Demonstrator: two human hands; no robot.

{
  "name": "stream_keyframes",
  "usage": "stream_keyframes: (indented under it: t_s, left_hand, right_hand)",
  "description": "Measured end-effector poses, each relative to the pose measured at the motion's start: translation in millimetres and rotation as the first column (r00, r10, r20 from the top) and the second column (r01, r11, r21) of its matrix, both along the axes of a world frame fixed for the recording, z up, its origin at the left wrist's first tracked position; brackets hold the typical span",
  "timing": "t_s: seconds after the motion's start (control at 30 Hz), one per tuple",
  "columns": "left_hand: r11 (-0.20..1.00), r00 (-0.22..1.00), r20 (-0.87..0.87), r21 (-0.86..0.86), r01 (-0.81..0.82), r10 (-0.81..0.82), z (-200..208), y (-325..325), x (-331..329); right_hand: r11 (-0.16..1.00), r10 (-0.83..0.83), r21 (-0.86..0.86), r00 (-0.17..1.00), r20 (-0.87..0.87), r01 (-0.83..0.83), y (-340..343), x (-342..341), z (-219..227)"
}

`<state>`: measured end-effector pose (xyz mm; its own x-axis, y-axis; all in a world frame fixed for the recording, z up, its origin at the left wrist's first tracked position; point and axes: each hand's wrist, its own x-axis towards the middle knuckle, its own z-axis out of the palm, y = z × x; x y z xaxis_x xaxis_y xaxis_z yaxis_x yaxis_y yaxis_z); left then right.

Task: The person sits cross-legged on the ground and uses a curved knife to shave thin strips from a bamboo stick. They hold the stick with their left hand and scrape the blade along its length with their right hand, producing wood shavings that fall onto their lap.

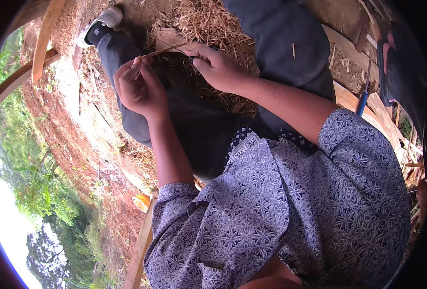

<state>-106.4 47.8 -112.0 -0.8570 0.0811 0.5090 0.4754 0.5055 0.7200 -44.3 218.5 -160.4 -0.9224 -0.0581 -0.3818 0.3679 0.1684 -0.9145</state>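
Observation:
My left hand (pixel 140 87) is raised over my left leg, its fingertips pinching one end of a thin wooden stick (pixel 162 51). The stick points toward my right hand (pixel 220 70), which is closed around the dark handle of a knife (pixel 192 58). From that handle a thin blade slants up and left and crosses the stick. Whether the edge is cutting into the wood is too small to make out. Below both hands, between my legs, a pale flat piece of wood (pixel 167 38) lies on the ground beside a heap of wood shavings (pixel 213 21).
At right, a blue-handled tool (pixel 362 102) with a thin metal shaft rests by split wooden strips (pixel 384 115). Another person's dark-clad leg and sandal (pixel 392 67) are close by there. Curved wooden beams (pixel 45 41) stand at upper left, before a reddish dirt slope (pixel 64 125). A loose sliver (pixel 293 50) lies on my right trouser leg.

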Motion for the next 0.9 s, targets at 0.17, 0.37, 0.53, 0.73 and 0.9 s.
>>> stream_keyframes:
  t_s: [0.17,0.37,0.53,0.73,0.9]
  left_hand:
    - [1.0,1.0,0.006,-0.016,0.003,-0.003,-1,-1,-1]
    - [0.997,1.0,0.029,0.078,0.005,-0.007,-1,7,1]
    - [1.0,1.0,-0.01,-0.029,0.002,-0.002,-1,-1,1]
    - [0.999,1.0,-0.012,-0.046,-0.013,0.012,2,-1,0]
    - [0.997,1.0,-0.027,-0.074,-0.01,0.008,1,-2,-4]
  right_hand:
    - [0.996,-0.047,-0.089,0.977,-0.209,0.029,-2,-3,14]
    - [0.997,-0.079,-0.04,0.946,-0.314,0.07,-2,-3,21]
    - [0.99,0.009,-0.136,0.995,-0.101,-0.022,5,-5,61]
    - [0.992,-0.023,-0.13,0.983,-0.182,-0.001,3,-9,32]
    - [0.999,0.002,-0.039,0.999,-0.046,-0.004,3,-9,32]
